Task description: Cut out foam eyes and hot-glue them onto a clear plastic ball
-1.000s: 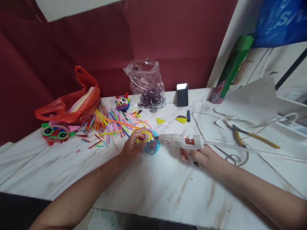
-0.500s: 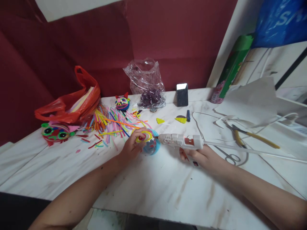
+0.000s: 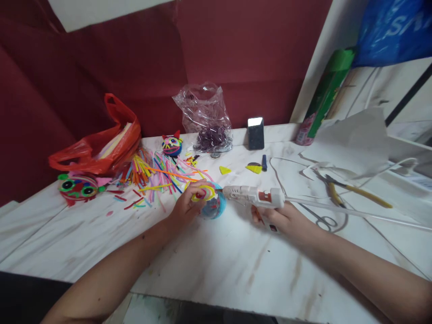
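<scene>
My left hand is closed round a clear round ornament, banded with blue on its right side and yellow, white and pink rings on its upper left. My right hand grips the handle of a white hot glue gun. Its nozzle points left and meets, or nearly meets, the ornament's upper right edge; the exact contact is too small to tell. A clear glue stick runs out of the gun's back. Beyond the gun lie yellow triangular pieces and a small dark blue stick.
Loose coloured pipe cleaners spread beside a red plastic bag. Two decorated faces, one large and one small, sit at left. Behind are a clear bag and a phone. Pliers, scissors and cords lie right.
Both hands keep nearly the same pose. The glue gun's nozzle stays at the ornament's upper right edge, and the whole view has shifted only slightly.
</scene>
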The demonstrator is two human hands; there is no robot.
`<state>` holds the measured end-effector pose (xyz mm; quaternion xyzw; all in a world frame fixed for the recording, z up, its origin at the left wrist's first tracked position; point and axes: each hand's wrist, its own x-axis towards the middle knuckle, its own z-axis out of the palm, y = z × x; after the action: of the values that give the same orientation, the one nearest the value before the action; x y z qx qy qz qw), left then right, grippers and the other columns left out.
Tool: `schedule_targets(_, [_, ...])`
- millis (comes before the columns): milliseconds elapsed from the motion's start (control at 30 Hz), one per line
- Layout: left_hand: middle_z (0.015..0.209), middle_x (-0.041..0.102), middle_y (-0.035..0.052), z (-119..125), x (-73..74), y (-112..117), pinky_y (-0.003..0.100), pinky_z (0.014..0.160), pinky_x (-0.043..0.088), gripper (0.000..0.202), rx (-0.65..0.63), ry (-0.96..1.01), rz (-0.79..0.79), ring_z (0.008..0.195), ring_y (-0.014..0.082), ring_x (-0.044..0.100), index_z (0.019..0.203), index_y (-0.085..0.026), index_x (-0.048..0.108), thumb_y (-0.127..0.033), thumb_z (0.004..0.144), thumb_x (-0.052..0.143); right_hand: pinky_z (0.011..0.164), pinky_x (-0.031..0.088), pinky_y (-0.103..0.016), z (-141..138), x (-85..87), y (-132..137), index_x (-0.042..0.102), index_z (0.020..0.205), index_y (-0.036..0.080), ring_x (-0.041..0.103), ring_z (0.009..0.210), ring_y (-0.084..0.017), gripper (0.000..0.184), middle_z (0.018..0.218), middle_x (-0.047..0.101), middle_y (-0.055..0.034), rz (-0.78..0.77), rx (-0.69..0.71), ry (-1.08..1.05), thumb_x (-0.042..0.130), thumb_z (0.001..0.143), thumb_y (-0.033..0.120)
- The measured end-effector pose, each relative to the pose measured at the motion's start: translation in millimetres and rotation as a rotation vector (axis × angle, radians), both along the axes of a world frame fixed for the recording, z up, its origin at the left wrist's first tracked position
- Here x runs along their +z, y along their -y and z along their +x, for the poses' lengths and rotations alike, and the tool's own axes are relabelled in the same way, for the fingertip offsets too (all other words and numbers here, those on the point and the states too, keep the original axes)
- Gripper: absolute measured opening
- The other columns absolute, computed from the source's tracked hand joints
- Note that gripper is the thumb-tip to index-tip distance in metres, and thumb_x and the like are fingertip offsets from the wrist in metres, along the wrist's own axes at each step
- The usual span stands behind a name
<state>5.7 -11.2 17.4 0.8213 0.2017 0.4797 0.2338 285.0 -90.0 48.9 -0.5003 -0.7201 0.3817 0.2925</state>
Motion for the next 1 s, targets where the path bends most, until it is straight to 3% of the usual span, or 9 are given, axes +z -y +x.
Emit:
schedule_targets(300, [0.119, 0.063, 0.0105, -1.2, -2.3, -0.9, 0.049, 0.101, 0.039, 0.010, 0.024, 0.016, -0.035, 0.125, 0.0249, 0.050, 0.099, -0.023, 0.053, -0.029, 0.091, 0.053, 0.065, 0.045, -0.031, 3.4, 5.5, 0.4, 0.057, 0.067, 0.018, 0.052, 0.067, -0.018, 0.040, 0.071, 0.059, -0.0056, 0.076, 0.053, 0.018, 0.039, 0.087, 0.048])
schedule_targets(467, [0.122, 0.060, 0.0114, -1.3, -0.9, 0.8, 0.048, 0.099, 0.041, 0.011, 0.047, 0.012, -0.070, 0.121, 0.0249, 0.053, 0.099, -0.023, 0.053, -0.030, 0.090, 0.054, 0.059, 0.043, -0.030, 3.4, 3.4, -0.1, 0.057, 0.070, 0.017, 0.050, 0.063, -0.017, 0.041, 0.071, 0.058, -0.0054, 0.009, 0.009, 0.016, 0.038, 0.086, 0.049])
schedule_targets(700, [0.122, 0.060, 0.0111, -2.1, -2.5, 0.2, 0.047, 0.098, 0.042, 0.014, 0.077, 0.028, -0.100, 0.120, 0.0253, 0.054, 0.097, -0.023, 0.054, -0.034, 0.089, 0.056, 0.062, 0.044, -0.030, 4.2, 6.6, 0.0, 0.056, 0.068, 0.018, 0.050, 0.062, -0.016, 0.040, 0.069, 0.058, -0.0048, 0.062, 0.047, 0.042, 0.037, 0.086, 0.047])
schedule_targets(1000, [0.120, 0.061, 0.0114, -0.9, -1.0, 0.0, 0.049, 0.099, 0.041, 0.010, 0.032, 0.012, -0.041, 0.122, 0.0256, 0.053, 0.099, -0.023, 0.053, -0.026, 0.090, 0.054, 0.060, 0.045, -0.028, 3.8, 7.6, 0.0, 0.056, 0.066, 0.018, 0.050, 0.061, -0.015, 0.040, 0.067, 0.059, -0.0040, 0.064, 0.051, 0.017, 0.040, 0.086, 0.048])
